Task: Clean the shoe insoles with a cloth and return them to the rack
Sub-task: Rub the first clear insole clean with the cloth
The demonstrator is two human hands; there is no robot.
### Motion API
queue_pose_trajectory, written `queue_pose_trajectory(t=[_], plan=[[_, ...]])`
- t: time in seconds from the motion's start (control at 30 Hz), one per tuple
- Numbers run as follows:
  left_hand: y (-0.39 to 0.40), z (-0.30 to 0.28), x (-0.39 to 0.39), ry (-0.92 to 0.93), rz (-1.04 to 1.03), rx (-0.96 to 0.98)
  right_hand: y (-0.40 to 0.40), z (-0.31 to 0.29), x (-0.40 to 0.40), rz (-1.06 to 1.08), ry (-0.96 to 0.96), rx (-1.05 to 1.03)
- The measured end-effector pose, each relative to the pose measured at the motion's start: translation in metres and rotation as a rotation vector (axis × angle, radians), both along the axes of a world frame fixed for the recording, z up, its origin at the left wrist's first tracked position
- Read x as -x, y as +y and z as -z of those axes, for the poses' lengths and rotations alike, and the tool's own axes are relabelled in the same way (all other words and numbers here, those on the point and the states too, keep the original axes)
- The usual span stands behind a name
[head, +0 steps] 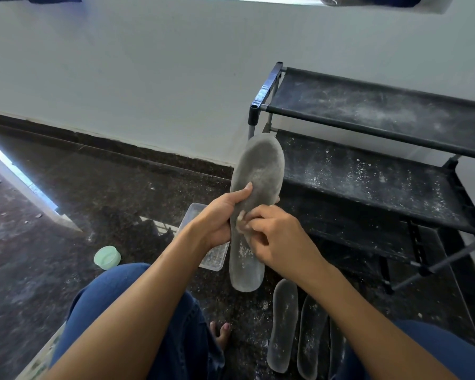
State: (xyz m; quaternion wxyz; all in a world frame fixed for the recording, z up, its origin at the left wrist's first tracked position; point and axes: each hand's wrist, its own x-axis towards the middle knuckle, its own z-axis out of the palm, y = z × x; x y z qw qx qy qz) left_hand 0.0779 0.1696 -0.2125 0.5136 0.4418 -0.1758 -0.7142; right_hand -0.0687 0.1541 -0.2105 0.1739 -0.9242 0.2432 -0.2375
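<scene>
One rack [368, 171], two dusty shelves showing, standing against the wall. Four insoles that I can count: one held up in front of the rack's left end, three lying on the floor [66, 187] by the right knee [283, 325]. The held insole [258, 165] looks light, thin and floppy, so gripping it mid-length makes sense. The left hand [217, 218] grips its edge there, and the right hand [274, 237] pinches a small cloth [240, 219] against it.

Both forearms bare — no sleeves, watch or rings visible. Left hand [217, 215] and right hand [274, 231] ungloved. Blue denim jeans [137, 311] on both legs — bare foot [221, 334].
</scene>
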Motion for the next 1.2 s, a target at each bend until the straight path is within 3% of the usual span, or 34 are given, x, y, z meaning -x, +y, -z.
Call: queue_pose_trajectory(t=[0.1,0.2,0.33,0.43,0.53,0.67,0.97,1.2], plan=[[0.0,-0.002,0.0,0.013,0.006,0.031,0.001,-0.004,0.002,0.007,-0.07,-0.088],[-0.001,-0.003,0.0,-0.026,-0.009,0.022,-0.003,-0.006,0.001,0.105,-0.17,-0.04],[-0.001,-0.003,0.0,-0.022,-0.005,0.015,-0.002,0.002,-0.001,0.051,-0.06,0.046],[-0.001,-0.001,0.001,-0.004,0.007,0.023,0.007,0.005,-0.002,-0.036,0.016,-0.01],[-0.001,0.0,0.0,0.01,-0.013,0.05,0.008,0.001,0.0,-0.015,-0.043,-0.057],[-0.002,-0.001,-0.001,-0.037,-0.029,0.031,0.001,0.0,0.001,0.101,-0.098,0.055],[-0.001,0.002,0.0,-0.024,-0.07,0.052,0.006,0.017,0.005,-0.044,0.033,-0.047],[-0.003,0.004,0.0,-0.061,-0.031,0.048,0.0,0.015,0.009,0.119,-0.041,0.145]])
